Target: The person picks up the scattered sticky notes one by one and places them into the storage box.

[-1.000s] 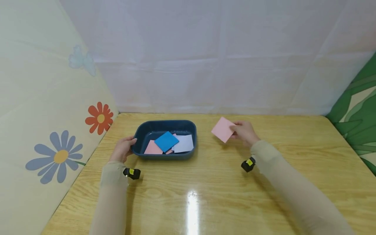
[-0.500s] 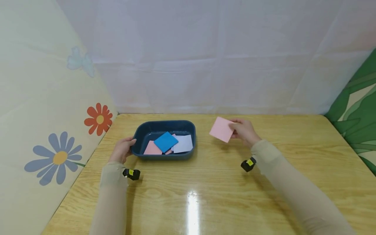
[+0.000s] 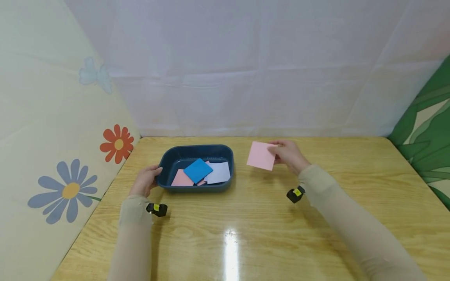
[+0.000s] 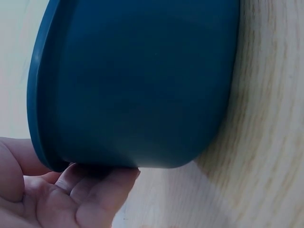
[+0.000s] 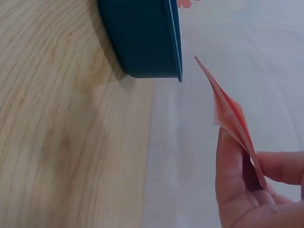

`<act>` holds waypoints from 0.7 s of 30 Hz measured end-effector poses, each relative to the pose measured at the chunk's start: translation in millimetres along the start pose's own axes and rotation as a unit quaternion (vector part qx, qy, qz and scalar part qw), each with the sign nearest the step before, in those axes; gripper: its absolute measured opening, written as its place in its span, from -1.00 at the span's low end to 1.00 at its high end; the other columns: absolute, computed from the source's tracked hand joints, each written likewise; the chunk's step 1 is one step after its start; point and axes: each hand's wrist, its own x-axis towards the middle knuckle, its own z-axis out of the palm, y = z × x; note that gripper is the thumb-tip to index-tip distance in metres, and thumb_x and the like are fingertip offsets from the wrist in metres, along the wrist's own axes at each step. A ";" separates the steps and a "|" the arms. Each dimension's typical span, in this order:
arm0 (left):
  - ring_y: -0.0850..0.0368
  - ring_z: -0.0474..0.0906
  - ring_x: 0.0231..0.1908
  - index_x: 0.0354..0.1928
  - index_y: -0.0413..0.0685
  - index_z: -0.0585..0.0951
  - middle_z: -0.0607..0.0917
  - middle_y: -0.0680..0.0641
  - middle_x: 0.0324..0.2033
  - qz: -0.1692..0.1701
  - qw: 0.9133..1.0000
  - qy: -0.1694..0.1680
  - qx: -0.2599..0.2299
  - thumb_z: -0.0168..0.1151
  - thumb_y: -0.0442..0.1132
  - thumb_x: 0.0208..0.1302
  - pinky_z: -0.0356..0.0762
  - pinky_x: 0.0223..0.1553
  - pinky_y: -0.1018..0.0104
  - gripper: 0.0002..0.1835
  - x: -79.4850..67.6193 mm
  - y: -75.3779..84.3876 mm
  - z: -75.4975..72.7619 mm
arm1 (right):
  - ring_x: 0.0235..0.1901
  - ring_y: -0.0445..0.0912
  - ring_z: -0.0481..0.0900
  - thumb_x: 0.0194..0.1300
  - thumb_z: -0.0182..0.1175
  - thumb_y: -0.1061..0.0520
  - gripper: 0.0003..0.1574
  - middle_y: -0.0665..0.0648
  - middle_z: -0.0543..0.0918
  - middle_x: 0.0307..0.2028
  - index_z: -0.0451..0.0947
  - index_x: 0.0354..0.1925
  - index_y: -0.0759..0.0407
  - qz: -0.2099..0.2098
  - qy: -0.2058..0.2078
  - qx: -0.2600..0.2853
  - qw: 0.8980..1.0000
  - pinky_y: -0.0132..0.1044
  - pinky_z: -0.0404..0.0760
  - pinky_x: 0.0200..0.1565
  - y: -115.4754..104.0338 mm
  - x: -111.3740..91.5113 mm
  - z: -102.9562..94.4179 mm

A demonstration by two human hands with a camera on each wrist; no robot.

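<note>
At its left end, a dark blue plastic bin (image 3: 197, 189) is gripped by my left hand (image 3: 143, 182), thumb over the rim and fingers against the outer wall in the left wrist view. Inside lie a blue paper square (image 3: 198, 171), a white paper square (image 3: 218, 173) and pink paper (image 3: 181, 178), partly overlapping. My right hand (image 3: 291, 157) pinches a pink paper square (image 3: 260, 156) by its right side, above the table and apart from the bin. The right wrist view shows this pink paper (image 5: 232, 114) edge-on, with layers parting slightly.
The wooden table (image 3: 197, 238) carries the bin near its back edge. A white cloth (image 3: 246, 78) hangs behind it. A flower-printed panel (image 3: 42, 128) stands at the left, and a green leaf print (image 3: 429, 128) at the right.
My right hand has shifted slightly left toward the bin, and the pink paper has turned from a diamond to a nearly straight square. The left hand stays at the bin's end.
</note>
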 end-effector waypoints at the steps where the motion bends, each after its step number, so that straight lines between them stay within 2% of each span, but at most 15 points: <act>1: 0.09 0.49 -0.06 0.44 -0.31 0.18 0.33 -0.33 0.32 0.000 1.000 0.000 -0.001 -0.13 -0.18 0.55 0.38 0.22 0.10 -0.46 0.2 -0.3 -0.2 | -0.33 -0.10 0.59 0.46 -0.01 0.22 -0.44 0.43 0.48 0.09 0.26 0.35 0.38 -0.002 0.000 -0.001 1.000 -0.29 0.66 -0.28 -0.9 0.0 0.6; 11: 0.07 0.47 -0.03 0.44 -0.30 0.19 0.33 -0.31 0.32 -0.001 1.000 -0.001 0.001 -0.14 -0.17 0.56 0.38 0.23 0.10 -0.47 0.7 -0.7 -1.3 | -0.42 -0.12 0.59 0.45 -0.01 0.27 -0.49 0.43 0.54 -0.01 0.30 0.29 0.46 -0.024 -0.009 0.008 1.000 -0.27 0.66 -0.31 -9.8 1.0 10.2; 21: -0.01 0.45 0.02 0.44 -0.32 0.16 0.31 -0.33 0.33 -0.001 1.000 -0.006 -0.006 -0.13 -0.17 0.55 0.33 0.27 0.06 -0.45 -1.7 -0.5 -0.4 | -0.45 -0.13 0.57 0.45 0.01 0.26 -0.47 0.42 0.55 -0.06 0.30 0.31 0.44 -0.034 -0.020 0.005 0.999 -0.29 0.64 -0.36 -16.5 2.4 18.1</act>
